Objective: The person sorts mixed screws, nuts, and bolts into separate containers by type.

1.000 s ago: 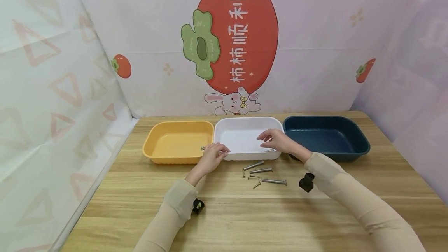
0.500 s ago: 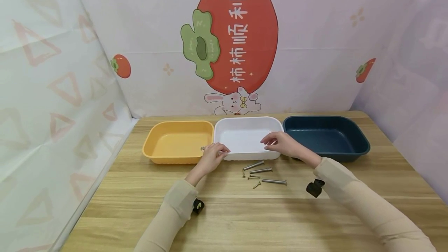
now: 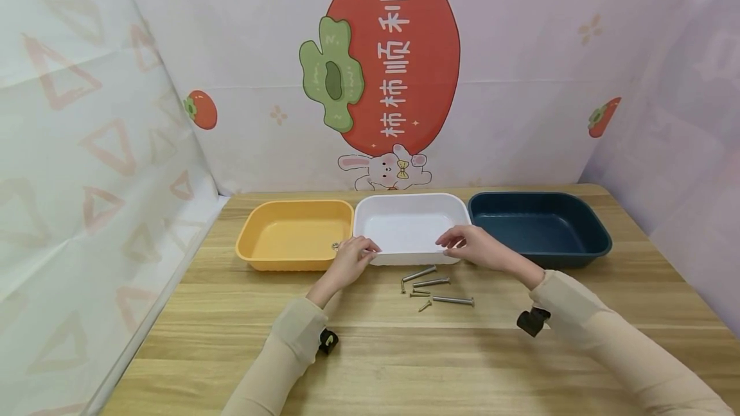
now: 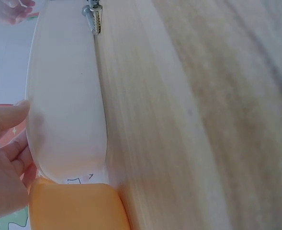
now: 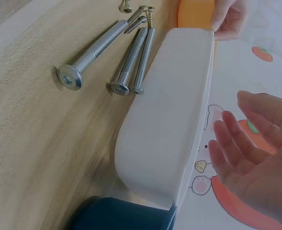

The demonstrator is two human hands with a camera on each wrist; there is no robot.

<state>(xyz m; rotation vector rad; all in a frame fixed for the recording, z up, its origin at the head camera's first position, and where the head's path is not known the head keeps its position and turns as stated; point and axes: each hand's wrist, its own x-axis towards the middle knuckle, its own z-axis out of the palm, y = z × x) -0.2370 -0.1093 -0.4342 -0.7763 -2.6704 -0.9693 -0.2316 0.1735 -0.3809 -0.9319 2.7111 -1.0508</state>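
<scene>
A white tray (image 3: 399, 223) stands between a yellow tray (image 3: 295, 265) and a dark blue tray (image 3: 537, 255). My left hand (image 3: 349, 255) rests at the front left of the white tray, thumb tip right at its rim in the left wrist view. Loosely bent and holding nothing, my right hand (image 3: 476, 246) is over the white tray's front right corner. Three long hex-socket bolts (image 5: 90, 57) lie on the table in front of the white tray, with several small screws (image 5: 137, 25) at their tips.
A small metal nut (image 3: 335, 246) lies in the yellow tray by its right wall. The trays stand in a row near the back of the wooden table (image 3: 381, 364). Behind them hangs a printed cloth (image 3: 497, 133), and another cloth (image 3: 104, 198) lines the left side.
My right hand has moved right and slightly nearer over the white tray. A small metal piece seen under its fingers one second ago is out of sight. My left hand has stayed put.
</scene>
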